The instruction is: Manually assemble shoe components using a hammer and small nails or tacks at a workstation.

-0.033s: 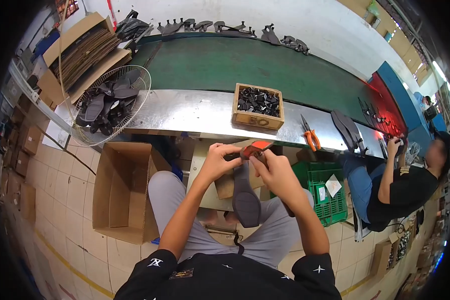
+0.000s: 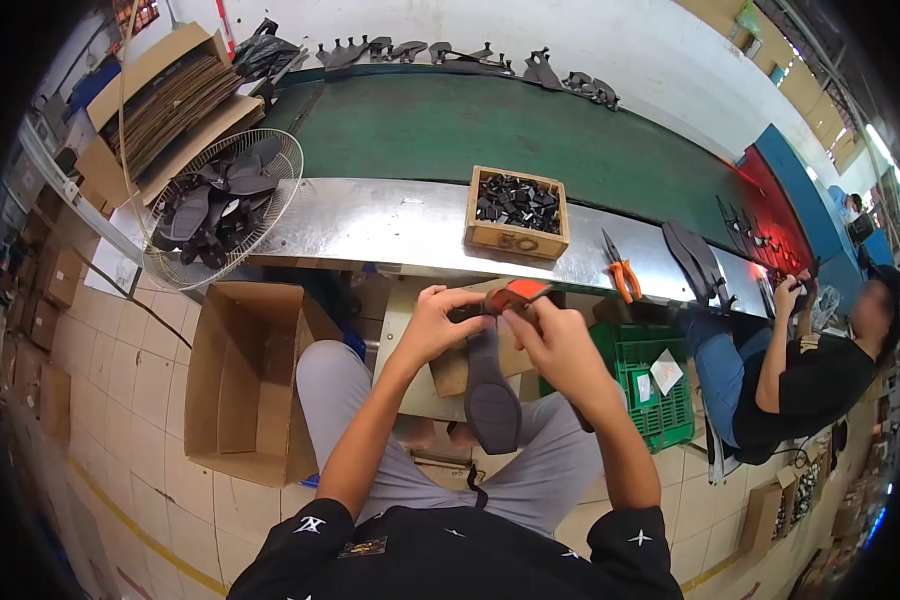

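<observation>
A dark grey shoe sole (image 2: 493, 400) hangs between my knees, its wide end down and its narrow upper end at my fingertips. My left hand (image 2: 442, 325) is closed in a pinch on that upper end. From the other side, my right hand (image 2: 562, 345) is closed, thumb and fingers pressed together against the same end. A bright red-orange part (image 2: 520, 290) shows between the two hands; its kind is unclear. Just beyond my hands, a wooden box (image 2: 515, 240) of small black pieces stands on the metal ledge. Orange-handled pliers (image 2: 624, 278) lie right of it.
A wire basket (image 2: 288, 190) of dark soles sits at the left by cardboard sheets. An open cardboard box (image 2: 210, 380) stands by my left knee, a green crate (image 2: 675, 415) at the right. A green conveyor belt (image 2: 450, 125) runs beyond the ledge. A co-worker (image 2: 820, 375) sits at the right.
The red-orange part between my hands has tilted slightly, and my right thumb and fingers have shifted a little. The sole hangs almost unchanged. The co-worker's hands have moved slightly.
</observation>
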The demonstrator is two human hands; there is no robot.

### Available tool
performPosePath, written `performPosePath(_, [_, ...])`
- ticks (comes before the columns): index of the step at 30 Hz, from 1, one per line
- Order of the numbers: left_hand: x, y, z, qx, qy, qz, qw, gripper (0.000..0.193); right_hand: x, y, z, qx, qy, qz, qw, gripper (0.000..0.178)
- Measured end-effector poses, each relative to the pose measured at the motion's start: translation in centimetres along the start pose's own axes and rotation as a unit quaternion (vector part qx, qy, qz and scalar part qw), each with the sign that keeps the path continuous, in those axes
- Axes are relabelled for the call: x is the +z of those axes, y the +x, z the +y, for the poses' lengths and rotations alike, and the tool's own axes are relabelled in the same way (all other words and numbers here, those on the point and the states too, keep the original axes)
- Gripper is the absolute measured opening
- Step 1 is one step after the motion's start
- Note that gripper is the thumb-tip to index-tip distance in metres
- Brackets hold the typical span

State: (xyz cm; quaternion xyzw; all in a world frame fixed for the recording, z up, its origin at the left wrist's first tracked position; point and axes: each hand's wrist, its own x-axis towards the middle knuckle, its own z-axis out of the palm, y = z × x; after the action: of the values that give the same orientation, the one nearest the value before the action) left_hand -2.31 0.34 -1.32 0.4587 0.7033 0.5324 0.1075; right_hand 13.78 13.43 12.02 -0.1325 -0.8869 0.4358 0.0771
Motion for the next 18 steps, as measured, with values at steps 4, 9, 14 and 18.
performPosePath(4, [-0.4,-1.5,0.9,-0.022,0.064,-0.028,0.997,0.092,-2.2,-1.8,-3.1,-0.104,0.068,0.145,0.982,0.024])
performPosePath(9, [-0.1,-1.2,1.7,-0.041,0.177,-0.051,0.982,0.115,2.0,-0.7,1.5,-0.013,-0.004,0.075,0.997,0.026])
performPosePath(14, [-1.1,-1.7,1.4,-0.079,0.182,-0.064,0.978,0.118,-0.5,-1.2,-0.9,-0.059,0.112,0.2,0.972,0.023])
performPosePath(18, [-0.9,-0.9,2.6,-0.07,0.178,-0.061,0.98,0.099,0.4,-1.6,1.3,-0.165,-0.047,0.214,0.962,0.026])
